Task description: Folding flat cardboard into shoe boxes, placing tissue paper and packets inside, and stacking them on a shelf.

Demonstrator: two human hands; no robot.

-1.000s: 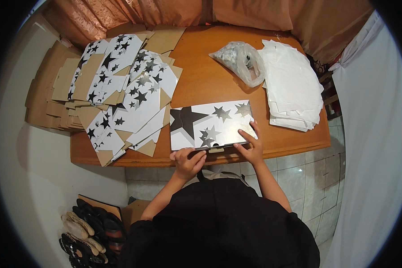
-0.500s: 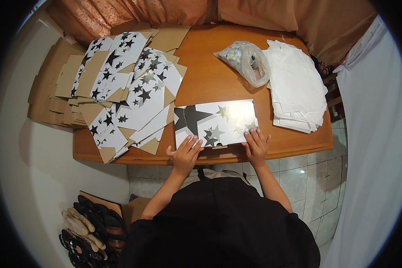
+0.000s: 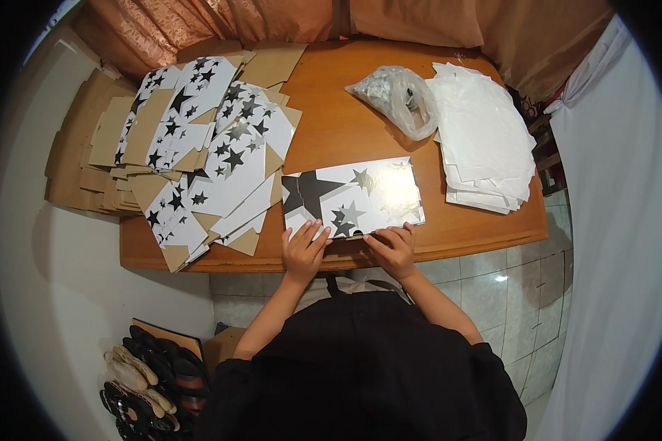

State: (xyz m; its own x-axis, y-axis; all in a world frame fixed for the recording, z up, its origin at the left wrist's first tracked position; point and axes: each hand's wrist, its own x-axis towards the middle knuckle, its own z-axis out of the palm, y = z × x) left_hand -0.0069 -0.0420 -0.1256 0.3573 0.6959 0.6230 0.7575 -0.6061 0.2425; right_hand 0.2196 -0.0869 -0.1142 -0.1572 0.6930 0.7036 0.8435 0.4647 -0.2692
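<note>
Head view: a rectangular white cardboard box with black and grey stars [image 3: 368, 202] lies, lid apparently down, on the brown wooden surface [image 3: 324, 95]. The left hand [image 3: 304, 250] rests with fingers spread at its near-left corner; the right hand [image 3: 394, 253] has shifted inward from the near-right corner, its grip unclear, suggesting work centred on the near edge.
</note>
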